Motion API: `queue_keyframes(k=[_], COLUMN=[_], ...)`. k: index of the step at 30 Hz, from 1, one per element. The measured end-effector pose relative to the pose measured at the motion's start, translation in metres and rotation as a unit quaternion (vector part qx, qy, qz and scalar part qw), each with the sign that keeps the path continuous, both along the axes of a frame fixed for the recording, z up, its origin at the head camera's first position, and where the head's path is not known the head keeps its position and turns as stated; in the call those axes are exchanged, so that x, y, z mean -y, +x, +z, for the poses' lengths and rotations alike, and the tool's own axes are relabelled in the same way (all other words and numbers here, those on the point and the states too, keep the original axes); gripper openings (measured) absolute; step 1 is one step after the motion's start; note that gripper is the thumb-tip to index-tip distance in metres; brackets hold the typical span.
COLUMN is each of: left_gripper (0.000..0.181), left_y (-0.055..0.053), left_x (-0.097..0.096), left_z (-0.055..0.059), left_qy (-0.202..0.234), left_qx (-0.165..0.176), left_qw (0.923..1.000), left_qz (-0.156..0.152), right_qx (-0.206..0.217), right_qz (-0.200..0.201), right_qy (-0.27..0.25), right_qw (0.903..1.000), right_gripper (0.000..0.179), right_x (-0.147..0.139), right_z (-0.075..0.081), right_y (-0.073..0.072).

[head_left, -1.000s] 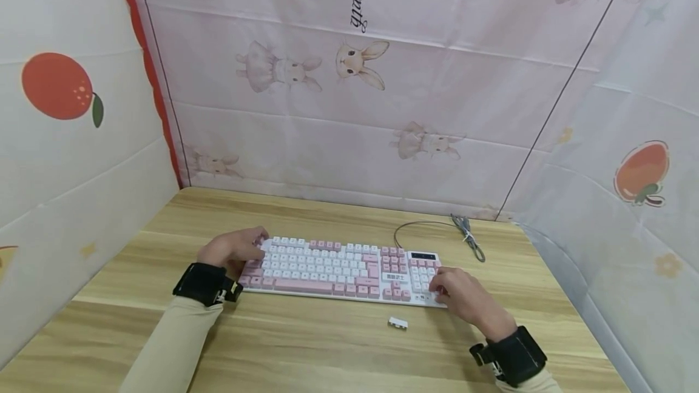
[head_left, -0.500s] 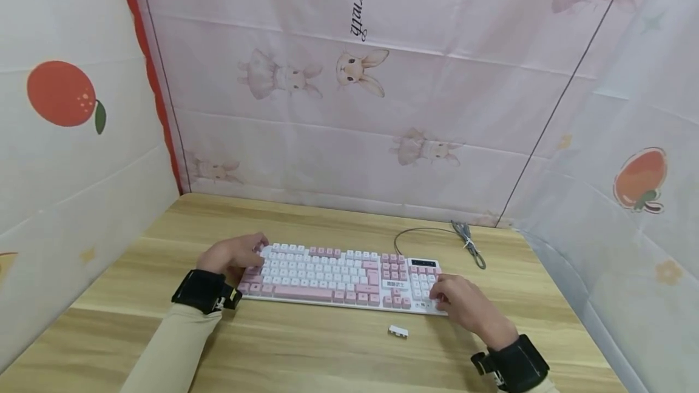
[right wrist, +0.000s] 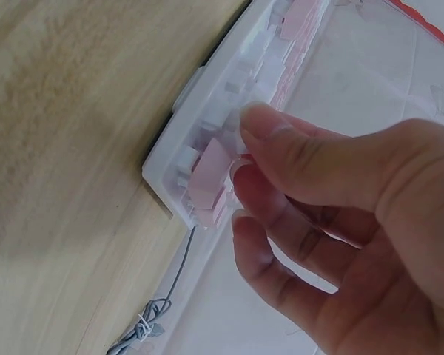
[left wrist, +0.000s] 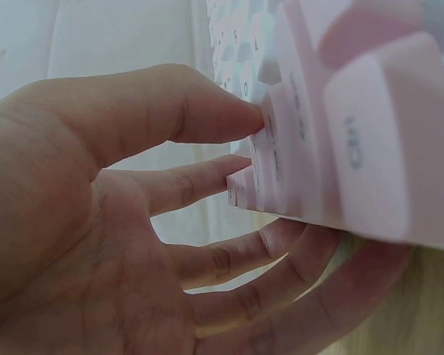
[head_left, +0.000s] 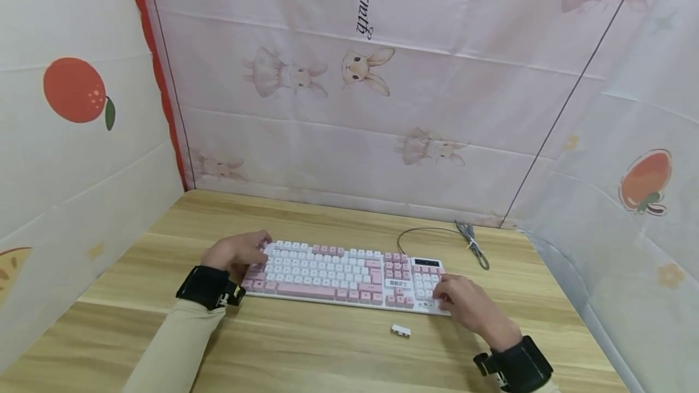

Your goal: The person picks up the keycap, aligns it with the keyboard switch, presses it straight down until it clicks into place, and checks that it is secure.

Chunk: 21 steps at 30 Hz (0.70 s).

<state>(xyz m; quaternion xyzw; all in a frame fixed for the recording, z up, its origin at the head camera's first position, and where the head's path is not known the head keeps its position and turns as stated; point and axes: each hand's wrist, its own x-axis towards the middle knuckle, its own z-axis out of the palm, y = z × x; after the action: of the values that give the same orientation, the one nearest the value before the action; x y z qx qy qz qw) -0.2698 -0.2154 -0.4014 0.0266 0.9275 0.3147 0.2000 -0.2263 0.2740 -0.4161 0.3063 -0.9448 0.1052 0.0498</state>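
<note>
A pink and white keyboard lies on the wooden table. At its left end my left hand grips the keyboard, with the thumb on the side of the keys and the other fingers along and under its edge. Over the number pad at the right end is my right hand. The thumb and index finger of that hand come close together at the keys, the other fingers bent; I cannot tell if a key is between them. A small white keycap-like piece lies in front of the keyboard.
The keyboard's grey cable lies bundled at the back right, its lead running to the keyboard's rear edge. Printed cloth walls close off the table at the back and both sides.
The head view has shifted slightly. Both hands keep their places at the keyboard's two ends, and the small white piece lies where it was.
</note>
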Motion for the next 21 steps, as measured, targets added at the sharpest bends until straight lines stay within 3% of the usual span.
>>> queue_keyframes(k=[8,21], left_gripper=[0.054,0.054], left_y=[-0.0013,0.0017], left_x=[0.0000,-0.0003], left_z=[0.0003,0.0027], left_qy=[0.015,0.009], left_qx=[0.022,0.012], left_qw=[0.9993,0.9999], left_qz=[0.026,0.007], right_qx=[-0.005,0.005], right_qz=[0.008,-0.012], right_qy=[0.002,-0.003], right_qw=[1.0000,0.9999], right_gripper=[0.017,0.017], right_x=[0.0005,0.0021], right_z=[0.0020,0.0020], right_y=[-0.0001,0.0019])
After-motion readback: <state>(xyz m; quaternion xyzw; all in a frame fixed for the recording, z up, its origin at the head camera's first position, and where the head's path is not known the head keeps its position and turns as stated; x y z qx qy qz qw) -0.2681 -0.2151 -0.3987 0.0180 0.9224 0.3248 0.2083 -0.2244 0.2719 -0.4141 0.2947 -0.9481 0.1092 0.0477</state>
